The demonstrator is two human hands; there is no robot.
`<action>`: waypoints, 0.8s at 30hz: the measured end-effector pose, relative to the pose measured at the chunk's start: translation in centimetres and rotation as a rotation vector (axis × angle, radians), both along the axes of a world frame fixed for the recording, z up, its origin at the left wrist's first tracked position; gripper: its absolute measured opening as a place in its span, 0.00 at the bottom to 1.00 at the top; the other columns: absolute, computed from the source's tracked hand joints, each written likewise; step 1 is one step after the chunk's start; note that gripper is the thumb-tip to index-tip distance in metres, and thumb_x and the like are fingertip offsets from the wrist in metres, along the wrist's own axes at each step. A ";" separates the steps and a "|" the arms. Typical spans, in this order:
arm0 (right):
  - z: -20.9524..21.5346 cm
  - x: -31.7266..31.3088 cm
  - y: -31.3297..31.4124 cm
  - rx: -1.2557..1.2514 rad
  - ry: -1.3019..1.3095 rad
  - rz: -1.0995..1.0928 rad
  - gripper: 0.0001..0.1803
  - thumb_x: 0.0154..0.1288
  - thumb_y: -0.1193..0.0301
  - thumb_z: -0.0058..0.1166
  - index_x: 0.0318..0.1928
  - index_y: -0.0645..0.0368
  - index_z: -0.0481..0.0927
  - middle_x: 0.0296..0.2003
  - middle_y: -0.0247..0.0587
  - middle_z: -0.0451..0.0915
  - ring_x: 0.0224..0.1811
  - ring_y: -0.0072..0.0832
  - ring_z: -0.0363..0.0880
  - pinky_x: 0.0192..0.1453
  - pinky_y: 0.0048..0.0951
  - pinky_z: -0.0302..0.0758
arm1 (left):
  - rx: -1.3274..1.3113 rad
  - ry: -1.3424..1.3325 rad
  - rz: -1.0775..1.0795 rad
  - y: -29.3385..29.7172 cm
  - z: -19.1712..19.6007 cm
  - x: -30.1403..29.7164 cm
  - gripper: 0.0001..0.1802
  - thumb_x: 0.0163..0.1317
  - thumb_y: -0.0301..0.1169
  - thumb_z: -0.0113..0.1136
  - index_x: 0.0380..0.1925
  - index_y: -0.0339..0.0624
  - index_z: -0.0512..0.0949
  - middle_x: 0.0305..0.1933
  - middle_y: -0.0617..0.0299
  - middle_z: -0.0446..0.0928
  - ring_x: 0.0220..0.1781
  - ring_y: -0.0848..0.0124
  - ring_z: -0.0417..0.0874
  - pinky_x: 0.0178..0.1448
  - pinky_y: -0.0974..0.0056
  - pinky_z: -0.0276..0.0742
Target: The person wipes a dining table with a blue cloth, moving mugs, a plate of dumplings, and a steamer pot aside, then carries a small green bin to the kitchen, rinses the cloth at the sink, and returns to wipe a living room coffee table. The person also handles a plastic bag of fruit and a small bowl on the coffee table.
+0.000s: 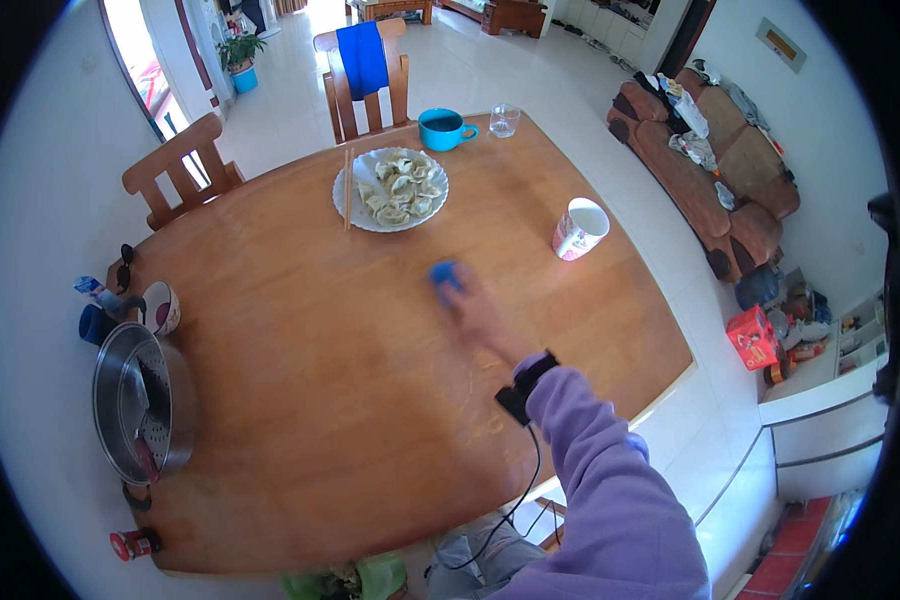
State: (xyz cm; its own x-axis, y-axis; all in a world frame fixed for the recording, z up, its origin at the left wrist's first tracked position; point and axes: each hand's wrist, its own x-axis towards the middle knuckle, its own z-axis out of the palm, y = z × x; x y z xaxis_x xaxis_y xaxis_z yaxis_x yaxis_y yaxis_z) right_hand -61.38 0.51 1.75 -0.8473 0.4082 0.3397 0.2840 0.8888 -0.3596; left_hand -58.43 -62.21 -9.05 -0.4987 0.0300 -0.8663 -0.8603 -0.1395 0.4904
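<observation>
My right hand [478, 315] is stretched over the middle of the wooden table [300, 400], smeared by motion. Its fingers press on a small blue cloth [444, 278] lying against the tabletop; the blur hides its exact form. Wet streaks shine on the wood near my wrist. Beyond the cloth stands a white fluted plate [342, 208] of dumplings [402, 188], with a pair of chopsticks [349, 190] resting across its left side. To the right of my hand is a white and pink paper cup [579, 230]. My left hand is out of the picture.
At the far edge are a teal mug [440, 130] and a clear glass [504, 121]. Along the left edge stand a steel steamer pot [177, 400] with a knife inside, a bowl [161, 308], sunglasses [125, 268] and a red-lidded jar [135, 544]. A thin black cable [536, 470] hangs from my wrist.
</observation>
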 end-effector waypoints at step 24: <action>4.1 -2.8 8.2 0.103 0.007 0.722 0.19 0.59 0.73 0.48 0.53 0.58 0.72 0.63 0.50 0.60 0.66 0.47 0.57 0.65 0.41 0.62 | -0.111 -0.113 0.134 8.7 2.7 10.4 0.10 0.53 0.32 0.49 0.36 0.44 0.70 0.28 0.62 0.69 0.23 0.70 0.70 0.22 0.70 0.66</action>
State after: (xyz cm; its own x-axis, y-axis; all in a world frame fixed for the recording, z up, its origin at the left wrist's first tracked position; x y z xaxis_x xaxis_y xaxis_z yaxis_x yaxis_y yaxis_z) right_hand -64.16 8.69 5.82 -0.8912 -0.2856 0.3524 -0.3875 0.8833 -0.2641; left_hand -48.05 -53.56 -6.35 -0.3917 -0.1289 -0.9110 -0.8878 -0.2073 0.4110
